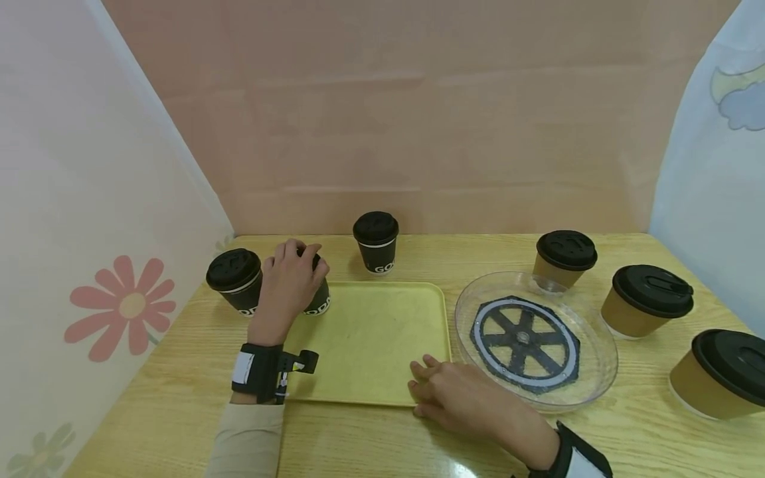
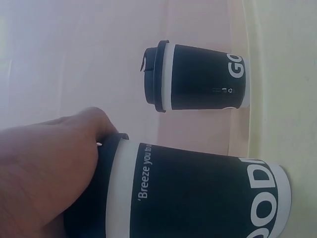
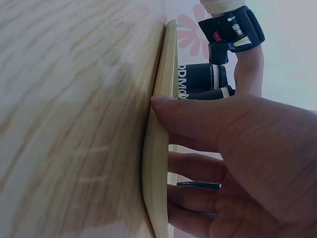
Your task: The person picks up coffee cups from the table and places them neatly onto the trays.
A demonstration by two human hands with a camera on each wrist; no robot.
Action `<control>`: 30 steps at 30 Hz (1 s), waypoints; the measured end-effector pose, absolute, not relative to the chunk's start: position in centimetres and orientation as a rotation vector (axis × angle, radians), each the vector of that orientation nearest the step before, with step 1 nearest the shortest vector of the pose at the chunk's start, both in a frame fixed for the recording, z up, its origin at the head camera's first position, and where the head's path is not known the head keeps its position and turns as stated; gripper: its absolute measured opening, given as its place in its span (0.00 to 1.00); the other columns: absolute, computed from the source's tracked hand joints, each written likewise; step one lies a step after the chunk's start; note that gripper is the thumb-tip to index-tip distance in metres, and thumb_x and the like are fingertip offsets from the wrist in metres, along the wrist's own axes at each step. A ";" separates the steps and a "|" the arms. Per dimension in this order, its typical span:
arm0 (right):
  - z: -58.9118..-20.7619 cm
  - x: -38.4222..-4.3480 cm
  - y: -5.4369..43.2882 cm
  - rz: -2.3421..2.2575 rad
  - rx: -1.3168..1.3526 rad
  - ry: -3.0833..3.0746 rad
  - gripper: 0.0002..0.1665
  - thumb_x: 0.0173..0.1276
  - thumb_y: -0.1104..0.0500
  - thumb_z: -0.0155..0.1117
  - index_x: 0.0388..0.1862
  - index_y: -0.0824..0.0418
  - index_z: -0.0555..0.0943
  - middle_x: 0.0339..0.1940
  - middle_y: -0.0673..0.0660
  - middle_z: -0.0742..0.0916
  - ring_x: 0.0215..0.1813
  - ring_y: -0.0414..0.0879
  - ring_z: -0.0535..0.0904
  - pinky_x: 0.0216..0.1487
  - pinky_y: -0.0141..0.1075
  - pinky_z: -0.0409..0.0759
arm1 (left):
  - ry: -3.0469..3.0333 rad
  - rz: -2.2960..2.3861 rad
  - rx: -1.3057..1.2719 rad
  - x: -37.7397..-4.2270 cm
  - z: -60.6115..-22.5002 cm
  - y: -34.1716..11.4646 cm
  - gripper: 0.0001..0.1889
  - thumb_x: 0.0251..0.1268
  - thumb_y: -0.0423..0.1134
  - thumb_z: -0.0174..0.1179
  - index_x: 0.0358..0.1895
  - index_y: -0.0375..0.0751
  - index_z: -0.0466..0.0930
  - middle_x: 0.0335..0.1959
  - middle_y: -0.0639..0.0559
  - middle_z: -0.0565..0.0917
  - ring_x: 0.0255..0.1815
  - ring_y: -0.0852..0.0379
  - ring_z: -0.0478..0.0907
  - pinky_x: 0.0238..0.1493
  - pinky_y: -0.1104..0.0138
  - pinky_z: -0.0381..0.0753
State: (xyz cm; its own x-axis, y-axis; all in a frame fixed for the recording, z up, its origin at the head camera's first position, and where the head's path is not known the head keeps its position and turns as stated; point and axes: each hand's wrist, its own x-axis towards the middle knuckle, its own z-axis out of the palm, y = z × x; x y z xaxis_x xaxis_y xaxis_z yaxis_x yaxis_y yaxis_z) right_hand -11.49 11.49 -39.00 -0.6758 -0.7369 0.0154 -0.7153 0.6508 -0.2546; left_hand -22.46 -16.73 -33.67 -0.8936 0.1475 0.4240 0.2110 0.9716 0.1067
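Note:
My left hand [image 1: 291,279] holds a black paper cup [image 2: 198,193] by its lid, fingers reaching over the top. That cup is upright at the far left corner of a yellow tray [image 1: 370,338], and the hand covers most of it in the head view. My right hand [image 1: 460,398] pinches the tray's near right corner, thumb on the outer side of the rim and fingers over the inside. Beside the left hand stands another black lidded cup [image 1: 236,279]. A third black cup [image 1: 376,242] is behind the tray's far edge.
Right of the tray lies a clear round dish [image 1: 603,372] with a dark spoked wheel pattern [image 1: 522,338]. Past it stand brown cups with black lids: one at the back [image 1: 564,259], one midway [image 1: 645,302], one nearest [image 1: 723,375]. Covered walls [image 1: 418,119] enclose the wooden table [image 1: 346,445].

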 end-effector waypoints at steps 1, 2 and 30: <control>-39.0 -11.5 11.5 -0.373 -1.220 2.773 0.21 0.66 0.50 0.64 0.55 0.55 0.83 0.63 0.61 0.80 0.63 0.60 0.78 0.55 0.53 0.80 | -2.709 -0.218 -0.255 -22.5 -33.6 -16.8 0.20 0.76 0.45 0.46 0.62 0.42 0.76 0.57 0.36 0.75 0.58 0.37 0.71 0.52 0.44 0.72; -39.0 -11.5 11.5 -0.378 -1.216 2.773 0.21 0.66 0.50 0.64 0.55 0.55 0.83 0.63 0.61 0.80 0.63 0.60 0.78 0.54 0.53 0.80 | -2.720 -0.221 -0.255 -22.5 -33.6 -16.8 0.20 0.76 0.46 0.45 0.62 0.42 0.76 0.58 0.36 0.75 0.58 0.37 0.71 0.52 0.43 0.72; -39.0 -11.6 11.6 -0.352 -1.275 2.768 0.20 0.66 0.49 0.65 0.54 0.55 0.84 0.63 0.62 0.81 0.63 0.61 0.78 0.54 0.53 0.80 | -2.819 -0.243 -0.289 -22.9 -33.4 -16.8 0.23 0.77 0.52 0.44 0.66 0.46 0.73 0.70 0.41 0.70 0.71 0.44 0.66 0.63 0.42 0.67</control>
State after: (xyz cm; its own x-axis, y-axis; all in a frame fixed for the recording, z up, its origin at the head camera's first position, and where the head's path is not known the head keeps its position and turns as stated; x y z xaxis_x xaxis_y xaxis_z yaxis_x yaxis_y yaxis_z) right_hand -11.63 11.64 -39.03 -0.6523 -0.7574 0.0291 -0.7405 0.6288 -0.2372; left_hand -22.86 -16.82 -33.43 -0.9359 0.1721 0.3074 0.2222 0.9655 0.1359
